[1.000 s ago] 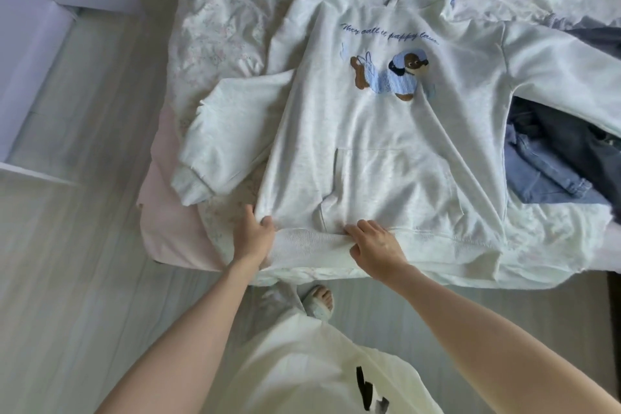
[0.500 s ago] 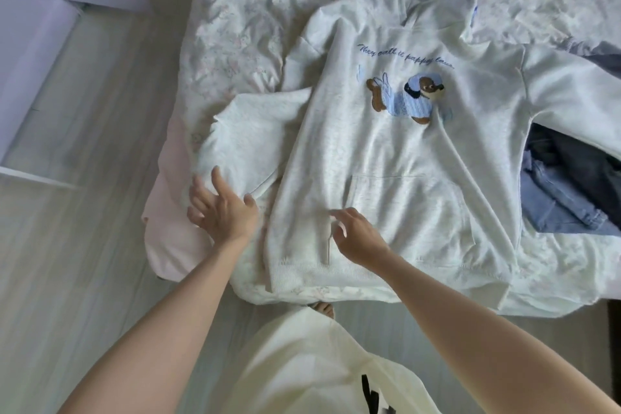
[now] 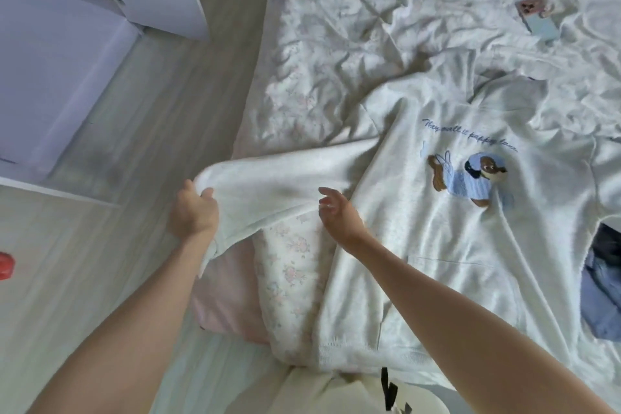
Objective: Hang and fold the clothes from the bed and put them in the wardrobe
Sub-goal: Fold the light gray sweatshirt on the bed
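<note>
One pale hoodie on the bed, left hand fingers pinching its one lifted sleeve, right hand fingers loosely spread, one phone

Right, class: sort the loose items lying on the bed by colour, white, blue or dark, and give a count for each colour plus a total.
White: 1, the white cotton hoodie with the embroidered puppy, its sleeve gripped by the left hand
Blue: 2, the blue denim garment and the pale blue phone
Dark: 1, the dark navy garment
Total: 4
</note>
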